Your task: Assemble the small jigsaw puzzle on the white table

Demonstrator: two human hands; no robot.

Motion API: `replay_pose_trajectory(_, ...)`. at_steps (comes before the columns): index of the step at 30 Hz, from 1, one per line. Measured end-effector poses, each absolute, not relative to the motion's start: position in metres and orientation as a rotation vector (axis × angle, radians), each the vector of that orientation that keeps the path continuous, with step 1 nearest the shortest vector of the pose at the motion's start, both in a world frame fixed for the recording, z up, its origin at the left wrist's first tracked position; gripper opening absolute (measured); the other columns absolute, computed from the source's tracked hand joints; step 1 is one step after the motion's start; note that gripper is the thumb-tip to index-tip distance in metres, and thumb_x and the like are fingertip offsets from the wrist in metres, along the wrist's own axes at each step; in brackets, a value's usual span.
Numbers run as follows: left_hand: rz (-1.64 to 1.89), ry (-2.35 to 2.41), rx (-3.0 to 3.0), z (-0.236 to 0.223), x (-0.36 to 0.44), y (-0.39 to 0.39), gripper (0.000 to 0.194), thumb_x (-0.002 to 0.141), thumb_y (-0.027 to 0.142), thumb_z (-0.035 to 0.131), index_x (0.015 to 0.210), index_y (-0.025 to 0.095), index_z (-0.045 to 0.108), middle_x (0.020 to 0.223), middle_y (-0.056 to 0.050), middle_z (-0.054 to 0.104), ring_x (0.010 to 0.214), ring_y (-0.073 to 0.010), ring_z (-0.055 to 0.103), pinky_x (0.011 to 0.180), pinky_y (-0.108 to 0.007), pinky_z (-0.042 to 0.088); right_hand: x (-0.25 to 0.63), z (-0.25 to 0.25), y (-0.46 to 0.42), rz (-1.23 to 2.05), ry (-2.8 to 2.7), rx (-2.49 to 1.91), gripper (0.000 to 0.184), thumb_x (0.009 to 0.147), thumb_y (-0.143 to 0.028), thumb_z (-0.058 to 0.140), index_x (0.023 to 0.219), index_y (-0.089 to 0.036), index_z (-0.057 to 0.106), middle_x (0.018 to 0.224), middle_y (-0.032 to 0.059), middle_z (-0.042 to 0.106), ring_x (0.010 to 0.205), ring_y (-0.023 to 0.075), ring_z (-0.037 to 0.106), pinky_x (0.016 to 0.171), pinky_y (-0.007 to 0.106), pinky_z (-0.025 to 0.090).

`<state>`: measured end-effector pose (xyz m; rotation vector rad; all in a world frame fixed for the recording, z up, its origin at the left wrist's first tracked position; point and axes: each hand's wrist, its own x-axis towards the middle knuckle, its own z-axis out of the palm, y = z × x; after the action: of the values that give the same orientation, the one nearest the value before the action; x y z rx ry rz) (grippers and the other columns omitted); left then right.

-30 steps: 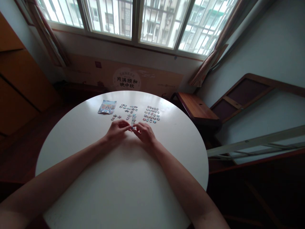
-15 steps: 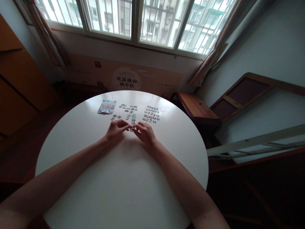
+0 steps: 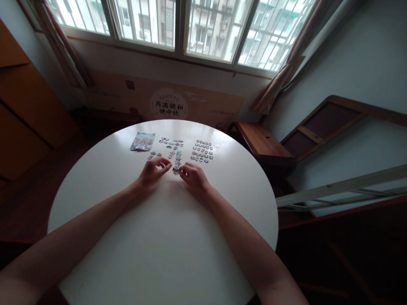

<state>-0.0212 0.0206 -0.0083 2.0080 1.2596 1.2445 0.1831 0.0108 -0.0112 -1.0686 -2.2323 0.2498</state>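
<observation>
A narrow strip of joined jigsaw pieces (image 3: pixel 178 157) lies on the white round table (image 3: pixel 165 237), pointing away from me. At its near end, my right hand (image 3: pixel 193 174) has curled fingers pinched at the right edge of a jigsaw piece (image 3: pixel 175 170). My left hand (image 3: pixel 155 170) is just left of the strip, thumb and fingers apart, holding nothing. Loose jigsaw pieces (image 3: pixel 154 155) lie beyond the left fingers, partly hidden by them. More loose pieces (image 3: pixel 171 143) are scattered behind the strip.
Rows of jigsaw pieces (image 3: pixel 202 151) lie to the right of the strip. A printed picture sheet or packet (image 3: pixel 143 141) rests at the far left of the table. Past the table's right edge stands a wooden chair or stool (image 3: pixel 259 140). A barred window is ahead.
My left hand has come off the strip's near end and moved slightly left, its fingers parting. My right hand stays at the strip, a little to the right.
</observation>
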Motion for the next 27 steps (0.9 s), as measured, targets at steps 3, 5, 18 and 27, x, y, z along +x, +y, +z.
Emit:
replay_pose_trajectory(3,1.168,1.232,2.129,-0.0088,-0.0248,0.0204,0.022,0.081,0.038,0.061,0.076,0.017,0.068,0.075,-0.003,0.069,0.065,-0.0140,0.061,0.065,-0.028,0.051,0.1851,-0.0114,0.0096,0.380,-2.257,-1.073,0.012,0.086,-0.020,0.059,0.083,-0.019,0.070,0.074,-0.0010,0.060,0.062,0.0084,0.050,0.063,0.020,0.037)
replay_pose_trajectory(5,1.111,1.184,2.219,-0.0092,-0.0253,0.0188,0.020,0.082,0.035,0.060,0.076,0.018,0.068,0.073,-0.003,0.068,0.063,-0.0132,0.060,0.062,-0.026,0.049,0.1857,-0.0107,0.0085,0.420,-2.272,-1.072,0.011,0.085,-0.019,0.060,0.081,-0.018,0.070,0.072,-0.0016,0.060,0.061,0.0082,0.049,0.062,0.020,0.036)
replay_pose_trajectory(18,0.882,1.164,2.517,-0.0079,-0.0254,0.0151,0.022,0.078,0.039,0.069,0.091,0.023,0.074,0.079,-0.003,0.067,0.070,-0.0150,0.058,0.067,-0.027,0.044,0.1876,-0.0132,0.0117,0.471,-2.254,-1.044,0.011,0.085,-0.024,0.065,0.080,-0.017,0.071,0.069,-0.0012,0.058,0.061,0.0081,0.048,0.062,0.020,0.037)
replay_pose_trajectory(27,0.846,1.196,2.528,-0.0117,-0.0249,0.0150,0.019,0.081,0.039,0.065,0.082,0.024,0.075,0.081,-0.003,0.067,0.072,-0.0153,0.058,0.067,-0.027,0.043,0.1871,-0.0135,0.0117,0.498,-2.224,-1.050,0.009,0.083,-0.021,0.065,0.079,-0.016,0.072,0.068,-0.0012,0.058,0.061,0.0082,0.048,0.062,0.020,0.037)
